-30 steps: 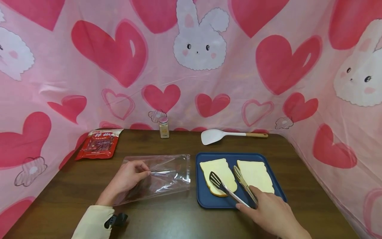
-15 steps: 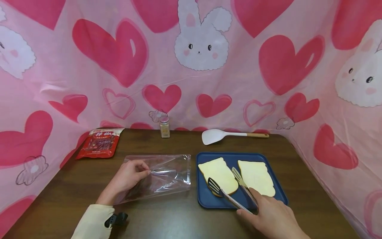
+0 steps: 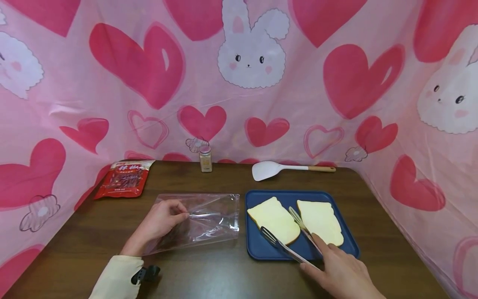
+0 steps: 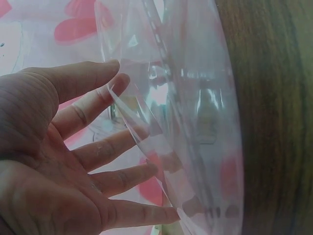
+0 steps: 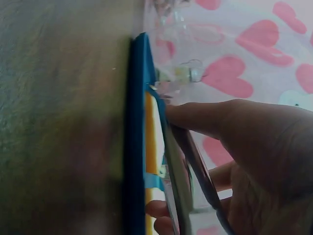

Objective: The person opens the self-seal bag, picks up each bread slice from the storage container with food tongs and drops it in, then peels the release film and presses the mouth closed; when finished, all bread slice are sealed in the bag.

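My left hand point(image 3: 162, 222) pinches the near-left part of a clear plastic bag point(image 3: 216, 207) lying on the table. In the left wrist view the bag's lip point(image 4: 139, 127) stands lifted between thumb and forefinger, other fingers spread. My right hand point(image 3: 345, 270) holds metal tongs point(image 3: 293, 252) with slotted tips. The tips stand apart, one at each side of the left bread slice point(image 3: 274, 218), which sits askew on a blue tray point(image 3: 257, 247). A second bread slice point(image 3: 321, 222) lies to its right. In the right wrist view, the tongs' arms point(image 5: 178, 181) run between thumb and fingers.
A white spatula point(image 3: 267, 170) with a wooden handle lies behind the tray. Further left stand a small seasoning jar point(image 3: 206, 160) and a red food packet point(image 3: 125, 178). Pink heart-and-rabbit cloth point(image 3: 250, 104) walls the table point(image 3: 186, 274) at the back and sides.
The tongs have shifted slightly down and left, so their tips now straddle the left slice. That slice has turned a little counterclockwise. The left hand and bag have stayed put.
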The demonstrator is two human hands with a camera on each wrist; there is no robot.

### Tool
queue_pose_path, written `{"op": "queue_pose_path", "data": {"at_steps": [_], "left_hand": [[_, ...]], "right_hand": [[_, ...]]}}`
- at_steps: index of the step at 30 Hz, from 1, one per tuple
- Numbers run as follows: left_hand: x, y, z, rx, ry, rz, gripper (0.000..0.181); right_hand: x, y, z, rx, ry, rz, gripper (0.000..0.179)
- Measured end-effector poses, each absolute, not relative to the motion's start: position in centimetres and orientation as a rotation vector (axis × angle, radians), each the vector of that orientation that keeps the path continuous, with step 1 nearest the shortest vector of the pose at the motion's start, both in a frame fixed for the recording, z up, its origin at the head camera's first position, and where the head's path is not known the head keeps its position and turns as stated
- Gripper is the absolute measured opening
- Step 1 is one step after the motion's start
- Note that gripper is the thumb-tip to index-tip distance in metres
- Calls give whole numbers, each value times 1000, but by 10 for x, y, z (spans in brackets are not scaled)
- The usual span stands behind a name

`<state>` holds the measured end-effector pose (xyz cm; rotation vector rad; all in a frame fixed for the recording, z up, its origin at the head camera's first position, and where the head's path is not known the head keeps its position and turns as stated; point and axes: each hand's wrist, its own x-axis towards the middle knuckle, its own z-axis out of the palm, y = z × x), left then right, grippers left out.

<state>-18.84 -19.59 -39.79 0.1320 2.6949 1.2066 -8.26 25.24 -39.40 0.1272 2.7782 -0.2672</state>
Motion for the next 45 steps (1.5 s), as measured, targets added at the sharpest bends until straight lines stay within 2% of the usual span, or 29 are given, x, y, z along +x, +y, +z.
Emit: {"op": "queue_pose_path", "data": {"at_steps": [7, 21, 35, 45], "left_hand": [[-188, -195, -398, 182, 2734, 1161, 6], [-189, -194, -400, 170, 2729, 1153, 6], [-188, -195, -400, 189, 2744, 1142, 5], [-186, -194, -399, 185, 2769, 1131, 9]], "right_hand": [[-87, 252, -400, 135, 2799, -302, 105], [-78, 255, -412, 129, 2788, -383, 99], [-72, 246, -422, 64, 2862, -349, 88], [-57, 241, -432, -29, 3015, -343, 70]]}}
